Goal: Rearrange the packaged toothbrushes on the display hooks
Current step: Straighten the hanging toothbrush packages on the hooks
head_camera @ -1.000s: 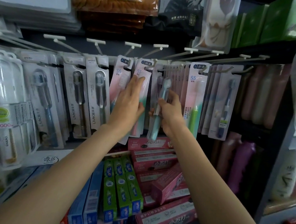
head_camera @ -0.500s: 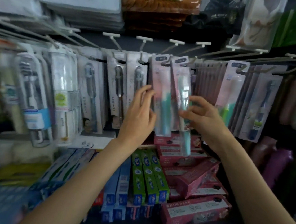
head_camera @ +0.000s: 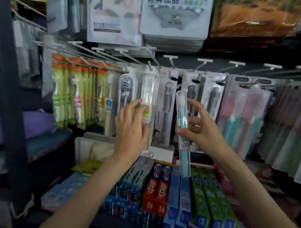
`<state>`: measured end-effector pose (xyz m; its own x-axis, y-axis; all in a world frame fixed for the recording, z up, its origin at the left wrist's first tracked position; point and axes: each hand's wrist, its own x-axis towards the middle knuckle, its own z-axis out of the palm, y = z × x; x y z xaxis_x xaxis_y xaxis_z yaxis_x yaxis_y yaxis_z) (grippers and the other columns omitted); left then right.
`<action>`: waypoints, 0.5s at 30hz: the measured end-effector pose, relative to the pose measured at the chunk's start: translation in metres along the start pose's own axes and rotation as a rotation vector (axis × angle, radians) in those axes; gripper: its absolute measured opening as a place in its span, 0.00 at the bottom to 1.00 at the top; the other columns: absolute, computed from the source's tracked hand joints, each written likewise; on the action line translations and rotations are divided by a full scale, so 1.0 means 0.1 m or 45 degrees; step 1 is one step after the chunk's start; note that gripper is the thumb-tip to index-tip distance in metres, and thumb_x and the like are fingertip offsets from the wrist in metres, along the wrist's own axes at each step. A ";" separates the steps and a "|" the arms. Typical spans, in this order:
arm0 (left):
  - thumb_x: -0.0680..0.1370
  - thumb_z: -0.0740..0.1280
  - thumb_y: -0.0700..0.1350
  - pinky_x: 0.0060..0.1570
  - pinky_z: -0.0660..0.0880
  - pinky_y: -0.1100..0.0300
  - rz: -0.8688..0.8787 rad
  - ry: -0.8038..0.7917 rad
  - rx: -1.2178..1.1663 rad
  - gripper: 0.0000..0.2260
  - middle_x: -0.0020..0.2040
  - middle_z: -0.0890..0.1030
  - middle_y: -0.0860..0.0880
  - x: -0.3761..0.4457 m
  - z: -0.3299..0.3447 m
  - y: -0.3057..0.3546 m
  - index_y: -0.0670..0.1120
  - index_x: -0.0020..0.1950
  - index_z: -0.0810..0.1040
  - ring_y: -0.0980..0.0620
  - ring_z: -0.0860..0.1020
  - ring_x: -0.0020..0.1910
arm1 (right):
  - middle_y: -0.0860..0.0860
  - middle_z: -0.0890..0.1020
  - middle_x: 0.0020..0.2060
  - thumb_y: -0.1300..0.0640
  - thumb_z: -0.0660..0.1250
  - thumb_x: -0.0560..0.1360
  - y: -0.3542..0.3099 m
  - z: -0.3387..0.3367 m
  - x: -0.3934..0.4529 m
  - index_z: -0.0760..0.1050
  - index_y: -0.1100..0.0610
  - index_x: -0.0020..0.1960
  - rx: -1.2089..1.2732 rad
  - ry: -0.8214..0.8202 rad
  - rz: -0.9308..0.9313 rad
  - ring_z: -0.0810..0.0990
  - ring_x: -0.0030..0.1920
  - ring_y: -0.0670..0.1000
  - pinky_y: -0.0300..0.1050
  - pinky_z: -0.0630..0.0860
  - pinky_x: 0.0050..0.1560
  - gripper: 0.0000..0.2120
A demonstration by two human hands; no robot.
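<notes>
Hanging far to the left of the person's fingers, a row of green-carded children's toothbrushes (head_camera: 70, 97) crowds one display hook (head_camera: 88, 63), their card flat and matte. The left hand (head_camera: 131, 128) reaches up to a clear tube-shaped toothbrush case (head_camera: 148, 95) that hangs from its own hook, fingers loosely curved and touching its lower part; whether they truly grip it cannot be told through the blur. Just right of those fingers hang grey blister packs (head_camera: 167, 104) with dark-headed brushes. The right hand (head_camera: 200, 126) pinches a teal toothbrush in a clear sleeve (head_camera: 181, 133) about mid-length, thumb in front, the other fingers spread behind, holding it off any hook, slightly tilted, above the toothpaste boxes (head_camera: 157, 191). This pack looks light, stiff and glossy, so probably slippery; it would be best taken by its narrow edges near the middle, leaving the top free for a hook. Beyond the right fingers hang pink-and-teal carded packs (head_camera: 244, 119).
</notes>
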<state>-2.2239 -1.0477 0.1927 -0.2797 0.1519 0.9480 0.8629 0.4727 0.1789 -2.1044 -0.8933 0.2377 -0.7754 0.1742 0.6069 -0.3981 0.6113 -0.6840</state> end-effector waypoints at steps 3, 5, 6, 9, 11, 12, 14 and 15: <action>0.73 0.58 0.38 0.62 0.64 0.49 -0.073 0.013 -0.022 0.17 0.64 0.67 0.46 -0.02 -0.16 -0.22 0.46 0.62 0.68 0.47 0.65 0.62 | 0.48 0.72 0.35 0.60 0.71 0.70 -0.09 0.24 0.10 0.56 0.40 0.71 -0.072 -0.071 -0.081 0.76 0.32 0.43 0.37 0.75 0.38 0.38; 0.75 0.59 0.37 0.64 0.63 0.49 -0.153 -0.009 -0.064 0.19 0.66 0.68 0.45 -0.05 -0.28 -0.38 0.43 0.65 0.69 0.48 0.65 0.64 | 0.53 0.72 0.36 0.60 0.71 0.71 -0.14 0.46 0.16 0.54 0.38 0.71 -0.106 -0.123 -0.132 0.76 0.32 0.47 0.42 0.75 0.38 0.39; 0.75 0.60 0.37 0.65 0.62 0.49 -0.187 -0.024 -0.070 0.20 0.68 0.68 0.45 -0.06 -0.34 -0.47 0.43 0.67 0.68 0.48 0.65 0.66 | 0.51 0.69 0.34 0.60 0.70 0.71 -0.16 0.59 0.20 0.53 0.38 0.72 -0.109 -0.138 -0.161 0.74 0.30 0.45 0.41 0.73 0.36 0.39; 0.77 0.61 0.37 0.68 0.62 0.49 -0.287 -0.128 -0.064 0.23 0.71 0.65 0.46 -0.11 -0.49 -0.75 0.44 0.72 0.63 0.48 0.63 0.69 | 0.49 0.66 0.32 0.59 0.70 0.72 -0.19 0.93 0.32 0.54 0.40 0.73 -0.083 -0.133 -0.211 0.71 0.30 0.48 0.44 0.72 0.36 0.37; 0.78 0.61 0.38 0.67 0.64 0.50 -0.324 -0.185 -0.092 0.24 0.72 0.64 0.47 -0.12 -0.56 -0.91 0.46 0.73 0.60 0.49 0.63 0.69 | 0.47 0.64 0.30 0.57 0.70 0.72 -0.21 1.10 0.38 0.56 0.43 0.73 -0.069 -0.098 -0.229 0.67 0.30 0.49 0.45 0.70 0.36 0.36; 0.78 0.61 0.39 0.66 0.65 0.51 -0.338 -0.201 -0.120 0.24 0.71 0.64 0.48 -0.12 -0.58 -0.96 0.46 0.74 0.60 0.49 0.63 0.69 | 0.46 0.63 0.29 0.56 0.70 0.72 -0.22 1.17 0.41 0.56 0.43 0.73 -0.068 -0.083 -0.239 0.65 0.29 0.45 0.43 0.68 0.35 0.35; 0.79 0.61 0.40 0.64 0.64 0.58 -0.369 -0.217 -0.174 0.24 0.71 0.65 0.49 -0.10 -0.60 -1.03 0.48 0.74 0.59 0.51 0.64 0.69 | 0.45 0.62 0.29 0.56 0.70 0.72 -0.25 1.25 0.47 0.56 0.44 0.73 -0.066 -0.063 -0.251 0.64 0.28 0.43 0.39 0.65 0.33 0.35; 0.79 0.61 0.40 0.62 0.63 0.62 -0.392 -0.218 -0.199 0.24 0.71 0.65 0.49 -0.08 -0.60 -1.05 0.48 0.74 0.59 0.51 0.64 0.68 | 0.45 0.63 0.29 0.56 0.70 0.72 -0.28 1.28 0.50 0.56 0.44 0.73 -0.067 -0.045 -0.247 0.65 0.27 0.42 0.37 0.65 0.34 0.35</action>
<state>-2.2873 -1.1510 0.1819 -0.5908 0.1721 0.7882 0.7775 0.3826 0.4992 -2.1953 -1.0002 0.2353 -0.7035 0.0226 0.7103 -0.5166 0.6702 -0.5329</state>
